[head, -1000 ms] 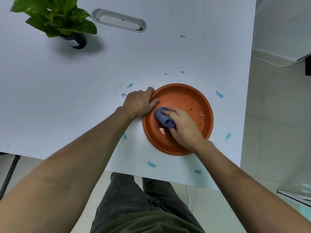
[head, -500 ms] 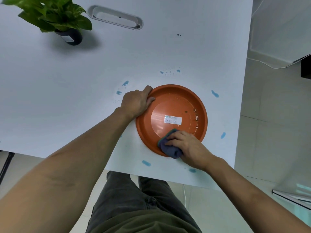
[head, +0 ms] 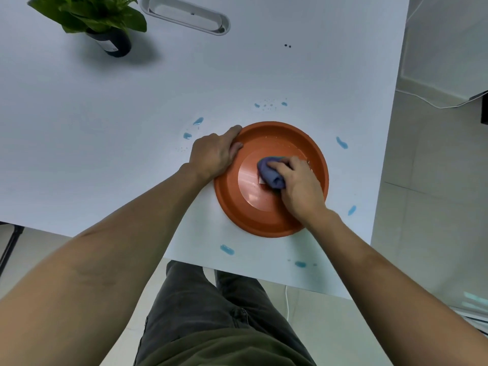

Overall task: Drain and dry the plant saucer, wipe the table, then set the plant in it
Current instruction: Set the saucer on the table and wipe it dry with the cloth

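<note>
The orange saucer [head: 272, 207] sits flat on the white bench [head: 105, 143], close to the near edge and toward the right side. The left hand [head: 212, 153] clamps the saucer's rim at about nine to ten o'clock, fingers curled over the lip, thumb reaching along the outer edge. The right hand [head: 298, 183] is down inside the dish, fingers bunched around a crumpled blue-purple cloth [head: 270, 173], pressing it onto the flat bottom just right of centre. A corner of a white label [head: 261, 180] peeks out from under the cloth. Small droplets glint on the inner wall around one to two o'clock.

Blue puddles [head: 227, 249] dot the bench around the saucer: at six, five, four and two o'clock, a spatter at twelve, two more at ten. Far off at eleven o'clock, well apart from the saucer, the plant [head: 92, 14] stands upright in its dark pot [head: 113, 43]. Beside it, toward twelve, lies an oval cable grommet [head: 184, 15] set in the bench.
</note>
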